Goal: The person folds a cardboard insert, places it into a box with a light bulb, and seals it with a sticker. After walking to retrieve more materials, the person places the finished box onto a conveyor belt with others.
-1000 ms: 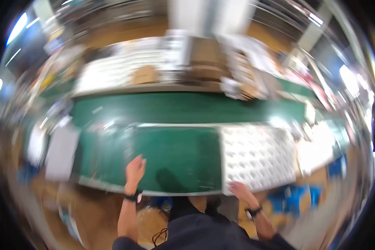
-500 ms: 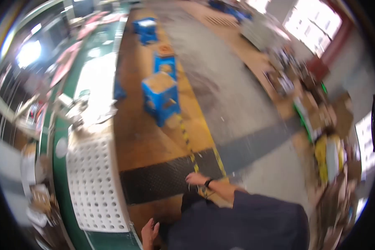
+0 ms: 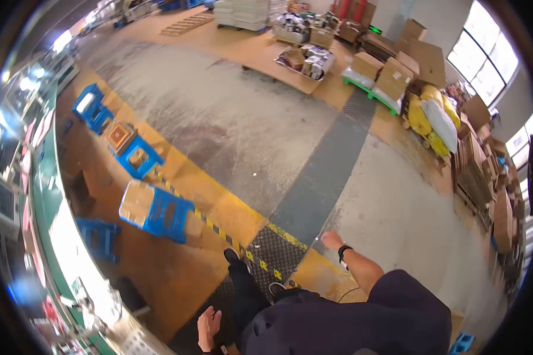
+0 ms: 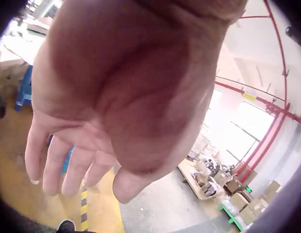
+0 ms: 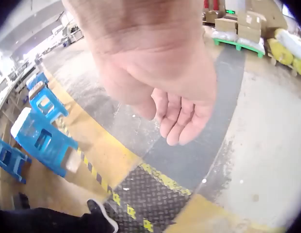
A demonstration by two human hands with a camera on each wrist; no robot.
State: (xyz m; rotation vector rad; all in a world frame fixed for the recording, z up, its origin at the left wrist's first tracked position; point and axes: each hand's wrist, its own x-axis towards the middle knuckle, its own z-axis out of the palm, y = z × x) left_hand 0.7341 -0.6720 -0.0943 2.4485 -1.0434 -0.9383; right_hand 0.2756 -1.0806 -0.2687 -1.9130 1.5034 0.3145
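In the head view my left hand (image 3: 207,328) hangs low beside the dark trousers, between the body and the workbench edge (image 3: 109,331). The left wrist view shows the same palm (image 4: 136,107) bare, its fingers relaxed and holding nothing. My right hand (image 3: 332,239) is out in front over the floor, with a dark band on the wrist. Its fingers curl loosely round nothing in the right wrist view, where the hand (image 5: 165,82) hangs above the grey floor strip (image 5: 213,121). Nearest on the left stands a blue stool (image 3: 169,213) topped with cardboard.
More blue stools (image 3: 137,155) line the green bench (image 3: 53,207) on the left. A dark metal floor plate (image 3: 278,251) and yellow-black tape (image 3: 216,229) lie ahead. Cardboard boxes (image 3: 394,80) on a green pallet (image 3: 370,92) and yellow sacks (image 3: 423,112) stand at the far right.
My view has swung right, from the bench with the white dimpled tray to the open floor. Both hands have left the bench area and hang free; the body has turned and a foot steps forward.
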